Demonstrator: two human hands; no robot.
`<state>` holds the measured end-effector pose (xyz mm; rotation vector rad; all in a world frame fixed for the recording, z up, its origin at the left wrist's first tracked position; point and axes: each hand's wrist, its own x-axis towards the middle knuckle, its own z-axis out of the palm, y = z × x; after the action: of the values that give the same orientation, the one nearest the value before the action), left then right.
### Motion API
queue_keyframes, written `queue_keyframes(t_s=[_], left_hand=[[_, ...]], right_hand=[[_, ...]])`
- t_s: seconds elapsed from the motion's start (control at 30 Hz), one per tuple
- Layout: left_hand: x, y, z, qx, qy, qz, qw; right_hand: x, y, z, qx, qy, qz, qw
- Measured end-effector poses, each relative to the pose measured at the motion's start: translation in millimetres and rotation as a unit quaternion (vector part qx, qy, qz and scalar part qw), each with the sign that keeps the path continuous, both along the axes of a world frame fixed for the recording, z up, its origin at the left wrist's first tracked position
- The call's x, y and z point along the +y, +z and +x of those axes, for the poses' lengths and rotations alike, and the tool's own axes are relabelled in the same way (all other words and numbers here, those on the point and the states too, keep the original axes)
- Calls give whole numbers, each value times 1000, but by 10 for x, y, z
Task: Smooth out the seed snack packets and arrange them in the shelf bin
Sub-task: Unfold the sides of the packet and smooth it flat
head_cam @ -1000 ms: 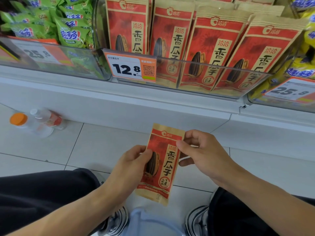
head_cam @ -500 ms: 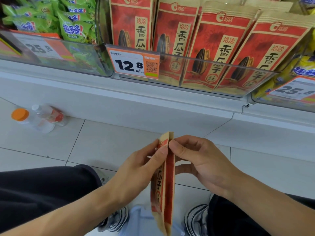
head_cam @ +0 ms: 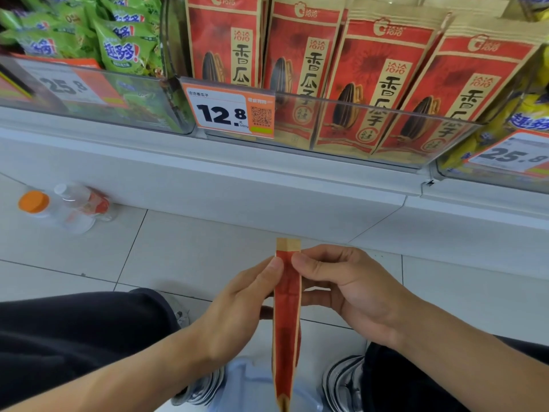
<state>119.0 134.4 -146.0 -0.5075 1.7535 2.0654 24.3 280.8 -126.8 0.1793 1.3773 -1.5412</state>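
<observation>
Turned edge-on since earlier, light, pliable sunflower seed packet (head_cam: 287, 307) is pinched near its top by left hand (head_cam: 237, 310) and right hand (head_cam: 350, 289).

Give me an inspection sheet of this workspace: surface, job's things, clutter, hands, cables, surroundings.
Surface: pale tiled floor below a white shelf base.
Job's things: one red packet held edge-on to the camera, upright, over the floor; red packets stand in a row in the clear bin behind a 12.8 price tag.
Clutter: two bottles on the floor by the shelf base, one orange-capped.
Hands: left hand and right hand both pinch the held packet near its top.
Cables: nothing seen.
Surroundings: green packets in the bin to the left, yellow packets to the right, both tagged 25.8.
</observation>
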Motion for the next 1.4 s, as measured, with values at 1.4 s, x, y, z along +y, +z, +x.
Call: queue_keyframes(t_s=[1.4], left_hand=[[-16,21,-32,11,118,-13,993]], right_hand=[[125,108,-104,221,165,66,959]])
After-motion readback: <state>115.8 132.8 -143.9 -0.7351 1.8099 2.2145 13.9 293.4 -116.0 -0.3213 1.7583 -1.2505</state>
